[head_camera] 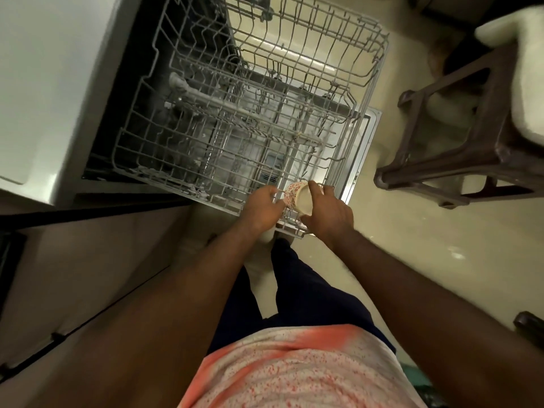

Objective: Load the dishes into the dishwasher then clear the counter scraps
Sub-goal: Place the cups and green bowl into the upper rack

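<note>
Head: left hand (pixel 261 208), right hand (pixel 331 214) clasp sideways cup (pixel 296 197)

Pink-speckled white shirt (pixel 297 375), navy trousers (pixel 306 293)

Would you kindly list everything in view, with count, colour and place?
patterned ceramic cup: one, white with red motifs, tilted at rack's near right corner
grey wire dishwasher rack: one, grey, pulled out over the open door
steel dishwasher door: one, silver, under the rack
dark brown plastic stool: one, brown, floor at right
off-white object: one, on the stool, kind unclear
left hand: one, fingers curled against the cup's patterned side
right hand: one, fingers curled over the cup's rim
</note>
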